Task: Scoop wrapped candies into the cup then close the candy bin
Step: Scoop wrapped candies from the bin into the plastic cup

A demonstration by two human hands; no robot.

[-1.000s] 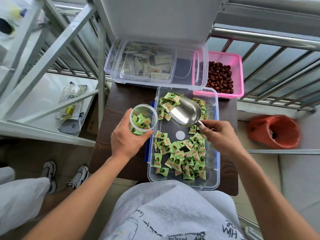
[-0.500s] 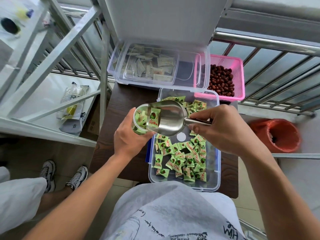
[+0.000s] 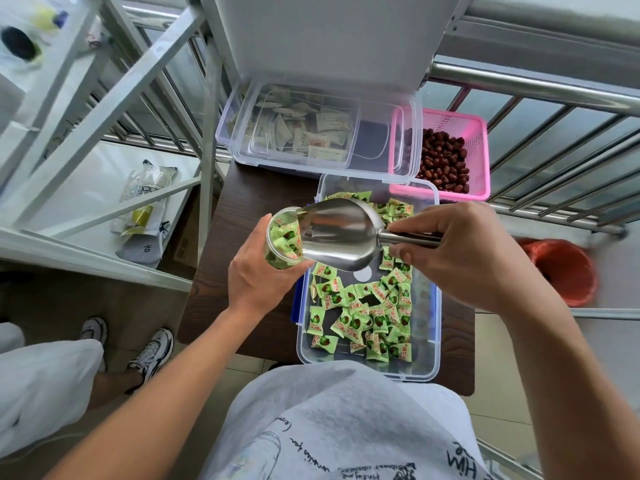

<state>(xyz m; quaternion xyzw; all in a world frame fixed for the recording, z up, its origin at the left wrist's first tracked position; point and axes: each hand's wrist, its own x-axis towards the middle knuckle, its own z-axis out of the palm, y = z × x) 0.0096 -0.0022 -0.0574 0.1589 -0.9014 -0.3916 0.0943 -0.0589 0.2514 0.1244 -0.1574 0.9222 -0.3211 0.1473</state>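
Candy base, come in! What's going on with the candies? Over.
Left hand holds clear plastic cup; right hand grips shiny metal scoop, tipped into cup. Green wrapped candies in cup, more in open clear bin. Nothing blocking.

Legible: "Gk" on grey bag, upside-down "HiM"-like letters on shirt; print on candies too small.

scoop lifted from bin to cup rim, now emptied, cup fuller, right hand raised
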